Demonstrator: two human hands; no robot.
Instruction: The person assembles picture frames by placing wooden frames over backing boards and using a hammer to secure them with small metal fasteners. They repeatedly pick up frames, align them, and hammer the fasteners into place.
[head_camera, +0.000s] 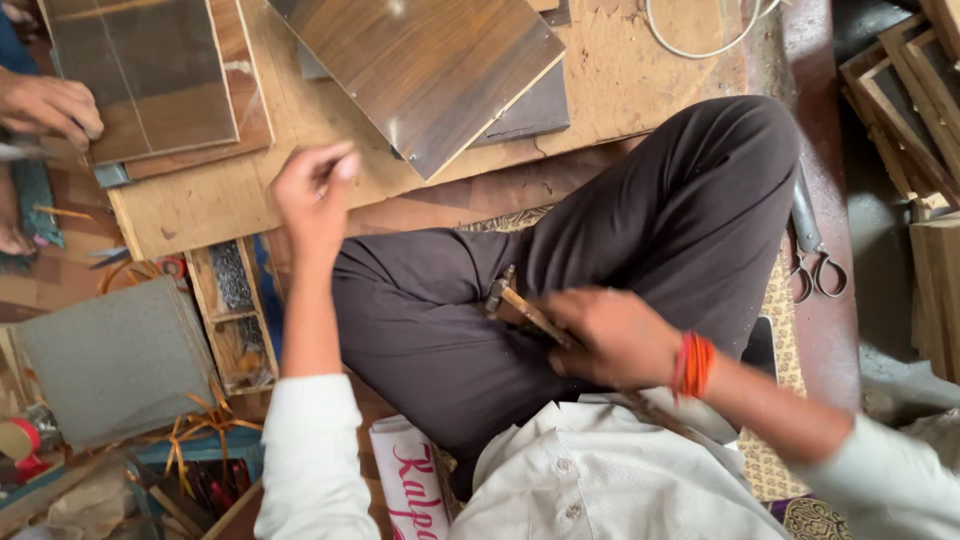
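Note:
My right hand (612, 338) grips the wooden handle of a small hammer (512, 302), whose metal head rests over my lap in dark trousers. An orange thread band circles that wrist. My left hand (315, 190) is raised over the edge of a plywood board (620, 80), its fingers pinched together; whether something small sits between them is too blurred to tell. A dark wood-grain laminate panel (430, 70) lies tilted on the board just beyond that hand.
Another person's hand (48, 106) rests on a second laminate panel (150, 70) at far left. A divided wooden box of nails (232, 315) and a grey slab (115, 360) lie left. Scissors (815, 250) lie right, beside stacked wooden frames (915, 90).

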